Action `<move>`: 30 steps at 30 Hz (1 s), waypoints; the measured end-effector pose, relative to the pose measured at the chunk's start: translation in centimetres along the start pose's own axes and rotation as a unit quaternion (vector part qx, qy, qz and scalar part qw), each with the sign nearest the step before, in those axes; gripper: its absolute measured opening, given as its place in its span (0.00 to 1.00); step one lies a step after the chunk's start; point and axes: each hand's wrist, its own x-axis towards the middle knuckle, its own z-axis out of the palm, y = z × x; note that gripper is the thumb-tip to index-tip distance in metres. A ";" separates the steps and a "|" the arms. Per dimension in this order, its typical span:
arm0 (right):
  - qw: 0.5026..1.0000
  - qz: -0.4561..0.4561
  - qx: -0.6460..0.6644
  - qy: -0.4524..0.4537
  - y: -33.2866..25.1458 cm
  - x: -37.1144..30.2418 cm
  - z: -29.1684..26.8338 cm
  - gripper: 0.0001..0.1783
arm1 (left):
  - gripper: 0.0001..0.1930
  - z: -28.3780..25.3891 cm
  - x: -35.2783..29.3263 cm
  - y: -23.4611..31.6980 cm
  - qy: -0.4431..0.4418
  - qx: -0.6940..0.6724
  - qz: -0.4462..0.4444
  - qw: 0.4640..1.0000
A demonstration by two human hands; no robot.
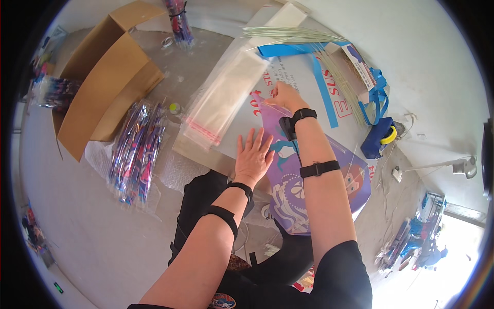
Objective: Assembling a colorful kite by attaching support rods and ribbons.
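A purple kite (290, 198), printed with a mermaid figure and white patterns, slants across the worktop and partly hangs over my lap. Its narrow far tip is pinched in the closed fingers of my right hand (288, 98). My right forearm hides part of the kite's middle. Thin pale lines, like rods or cords, show on its surface. My left hand (252, 158) lies with fingers spread on the worktop, just left of the kite, holding nothing. A stack of clear plastic sleeves (226, 92) is beyond it on the left.
Thin pale rods (293, 35) and blue ribbon (325, 95) lie on the printed board (242, 121). At right sit a small open box (355, 69) and a blue tape dispenser (376, 139). Leftward are a large cardboard box (103, 87) and wrapped bundles (135, 152).
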 end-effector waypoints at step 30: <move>0.956 -0.023 0.007 0.294 10.0 -16.4 1.8 0.12 | 0.23 0.9 0.1 0.4 -0.020 0.056 0.018 0.998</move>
